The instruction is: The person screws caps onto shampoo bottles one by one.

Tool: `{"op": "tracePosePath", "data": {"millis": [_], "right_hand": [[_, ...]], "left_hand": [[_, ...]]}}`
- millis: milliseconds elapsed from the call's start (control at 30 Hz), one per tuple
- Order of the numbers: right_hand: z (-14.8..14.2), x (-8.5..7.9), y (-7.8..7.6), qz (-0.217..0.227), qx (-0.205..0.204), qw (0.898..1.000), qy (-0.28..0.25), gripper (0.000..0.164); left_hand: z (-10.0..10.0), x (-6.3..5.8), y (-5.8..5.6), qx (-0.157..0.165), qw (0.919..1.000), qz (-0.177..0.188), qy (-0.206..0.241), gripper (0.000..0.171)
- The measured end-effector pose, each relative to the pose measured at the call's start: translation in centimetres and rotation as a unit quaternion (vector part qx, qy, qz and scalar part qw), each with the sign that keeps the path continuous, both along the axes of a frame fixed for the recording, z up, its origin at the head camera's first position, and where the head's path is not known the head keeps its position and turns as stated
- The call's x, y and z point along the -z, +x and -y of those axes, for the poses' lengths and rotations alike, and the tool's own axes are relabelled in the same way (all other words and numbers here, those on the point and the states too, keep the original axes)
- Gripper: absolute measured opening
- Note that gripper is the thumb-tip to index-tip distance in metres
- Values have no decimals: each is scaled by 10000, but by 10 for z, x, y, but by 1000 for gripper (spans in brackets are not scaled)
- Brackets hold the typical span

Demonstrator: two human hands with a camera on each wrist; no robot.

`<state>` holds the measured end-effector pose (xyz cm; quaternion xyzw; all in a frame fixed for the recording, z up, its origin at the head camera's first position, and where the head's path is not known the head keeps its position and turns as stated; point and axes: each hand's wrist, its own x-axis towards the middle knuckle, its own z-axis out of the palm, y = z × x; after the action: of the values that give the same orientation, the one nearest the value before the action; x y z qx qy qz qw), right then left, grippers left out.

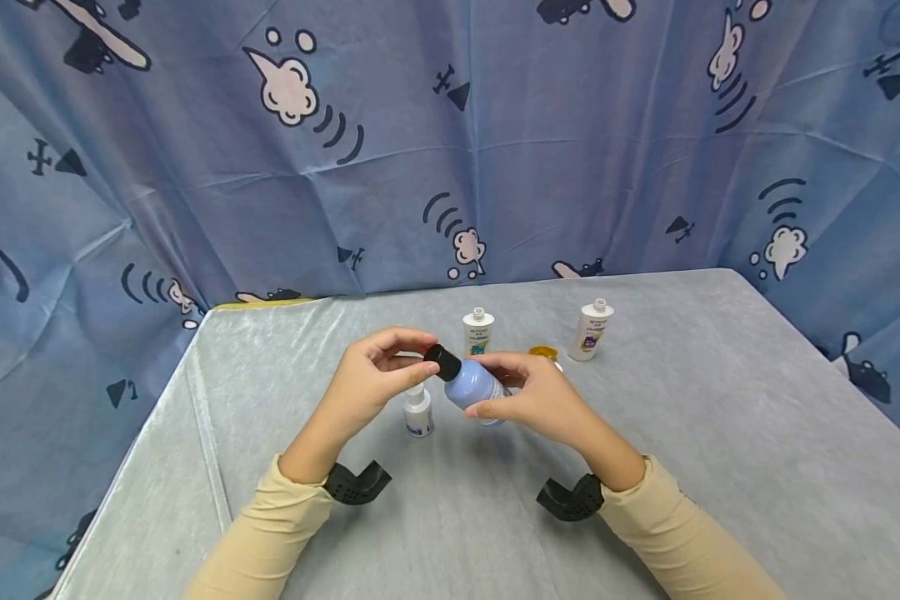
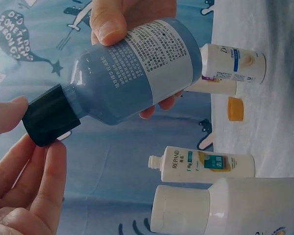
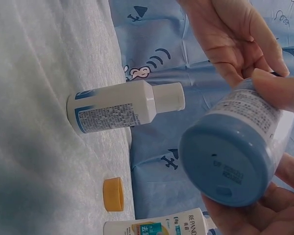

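And here's the blue bottle (image 1: pixel 469 385), held tilted above the counter (image 1: pixel 720 375), its black cap (image 1: pixel 444 363) pointing up and to the person's left. The left hand (image 1: pixel 382 375) has that cap pinched between thumb and fingertips; the right hand (image 1: pixel 536 396) is wrapped round the body. Lovely division of labour! To work the cap well, the right hand should hold the body firm without squeezing, while the left turns squarely about the neck. Bringing the bottle more upright would be safer, since a loose cap at this slant could let something dribble. Whether the threads are engaged, nobody can tell from here.

Now the containers! The blue bottle's contents don't show. Just left of it and nearer the person stands a white-capped bottle (image 1: pixel 418 414), closed. Beyond the blue bottle, a green-labelled bottle (image 1: pixel 478 332) shows a bare neck; farther off to its right, a purple-labelled bottle (image 1: pixel 591 332) is uncapped too, the insides of both unseen. A yellow cap (image 3: pixel 112 194) sits beyond the blue bottle, to its right.
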<state>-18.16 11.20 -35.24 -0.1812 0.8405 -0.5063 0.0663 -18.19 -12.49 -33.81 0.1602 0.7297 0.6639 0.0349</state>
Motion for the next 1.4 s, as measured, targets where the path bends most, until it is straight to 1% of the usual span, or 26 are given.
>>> {"op": "tracePosePath", "data": {"millis": [300, 433, 567, 667, 833, 933, 1067, 1133, 1233, 1400], "right_hand": [[-1, 1, -1, 29, -93, 9999, -80, 57], [-1, 1, -2, 78, -158, 9998, -127, 57], [-1, 0, -2, 111, -203, 9996, -184, 58], [-1, 0, -2, 151, -189, 9995, -199, 58], [-1, 0, -1, 116, -157, 9996, -199, 57], [-1, -1, -1, 120, -185, 9996, -202, 56], [0, -2, 0, 127, -214, 9995, -173, 56], [0, -1, 0, 124, -195, 9996, -153, 56], [-1, -1, -1, 118, -196, 9997, -129, 56], [-1, -1, -1, 121, -194, 9997, -122, 57]], "left_hand": [[1, -1, 1, 452, 9984, -308, 138, 38], [2, -1, 2, 696, 9962, -475, 229, 37], [2, -1, 1, 840, 9940, -649, 277, 36], [3, -2, 2, 773, 9945, -670, 241, 40], [2, -5, 2, 354, 9982, -480, 71, 45], [1, -4, 1, 176, 9994, -297, -85, 44], [-1, -1, 1, 55, 9995, -108, -300, 38], [-1, 0, 1, 36, 9994, -42, -336, 35], [-1, 0, 2, 64, 9995, -41, -323, 32], [0, -1, 2, 285, 9991, -186, -235, 34]]}}
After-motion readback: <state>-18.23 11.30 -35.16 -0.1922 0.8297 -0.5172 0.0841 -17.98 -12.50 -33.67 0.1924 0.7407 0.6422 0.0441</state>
